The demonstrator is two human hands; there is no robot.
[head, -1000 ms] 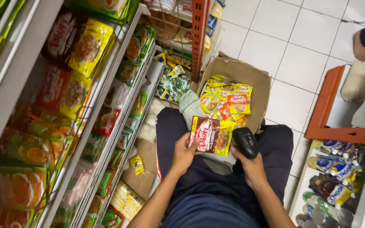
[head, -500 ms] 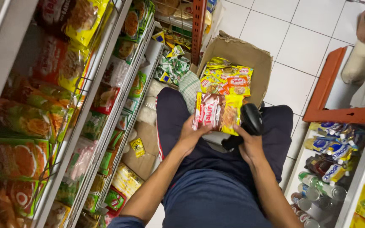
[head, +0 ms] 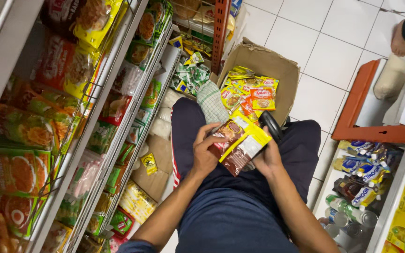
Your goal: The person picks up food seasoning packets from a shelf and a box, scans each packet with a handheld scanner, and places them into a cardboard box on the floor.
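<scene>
While the person sits low in a shop aisle, the head view shows both hands over the lap. Left hand [head: 207, 152] curls its fingers around the left edge of a brown-and-yellow sachet strip [head: 240, 145], thumb on top, so the strip is held flat and facing up. Right hand [head: 269, 157] closes under the strip's right side and also grips a black handheld scanner [head: 270, 125], whose head sticks up just behind the packets, likely kept there to be near at hand. Strip sits between the hands, above the dark trousers. Just ahead, an open cardboard box [head: 277, 65] on the white tiled floor holds more yellow sachets [head: 249, 91]; a checked cloth [head: 212, 102] lies across the left knee. Wire shelves [head: 99, 122] of packets run down the left, bottles [head: 359, 187] at lower right. Another person's bare foot [head: 399, 42] shows top right.
</scene>
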